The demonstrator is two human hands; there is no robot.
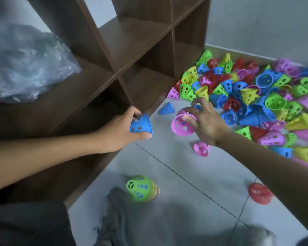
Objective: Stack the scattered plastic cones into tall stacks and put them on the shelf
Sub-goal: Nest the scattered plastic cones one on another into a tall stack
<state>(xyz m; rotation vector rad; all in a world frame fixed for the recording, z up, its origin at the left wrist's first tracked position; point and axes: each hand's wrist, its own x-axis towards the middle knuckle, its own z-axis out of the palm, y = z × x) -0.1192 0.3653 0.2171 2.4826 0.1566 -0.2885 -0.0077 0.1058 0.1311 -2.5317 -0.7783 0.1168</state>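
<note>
My left hand grips a blue perforated cone just in front of the brown wooden shelf. My right hand holds a pink cone by its rim, its open mouth turned towards me. A big heap of scattered cones in blue, green, yellow, red and pink covers the floor at the right. A short stack with a green cone on top stands on the floor near my legs. The shelf compartments in view hold no cones.
A crumpled clear plastic bag lies on the shelf at the left. Loose on the grey tiled floor are a blue cone, a pink cone and a red cone. A white wall runs behind the heap.
</note>
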